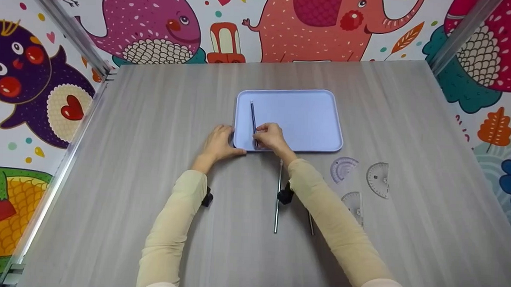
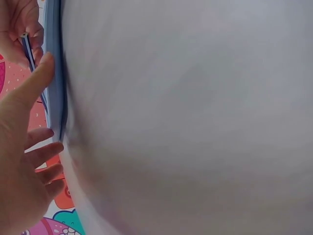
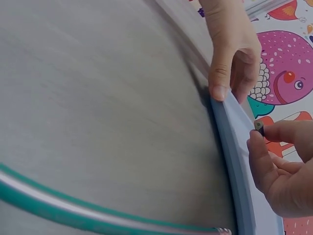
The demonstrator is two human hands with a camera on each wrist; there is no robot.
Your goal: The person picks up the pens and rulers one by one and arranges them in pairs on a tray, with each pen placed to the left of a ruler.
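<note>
A dark pencil (image 1: 253, 115) lies lengthwise over the left part of the pale lilac tray (image 1: 300, 115). My right hand (image 1: 271, 137) pinches its near end between thumb and fingertips. That blunt end of the pencil (image 3: 259, 127) shows between the fingertips in the right wrist view. My left hand (image 1: 218, 145) holds the tray's near left corner, its thumb along the front edge and its fingers at the left side. In the left wrist view the left hand (image 2: 27, 132) has its thumb against the tray's rim (image 2: 55, 78).
A shiny green and silver pencil (image 1: 276, 209) lies on the grey table (image 1: 130, 155) in front of the tray. Another pencil (image 1: 311, 223) is partly covered by the right sleeve. Right of that arm lie a purple protractor (image 1: 343, 169) and clear protractors (image 1: 378, 180).
</note>
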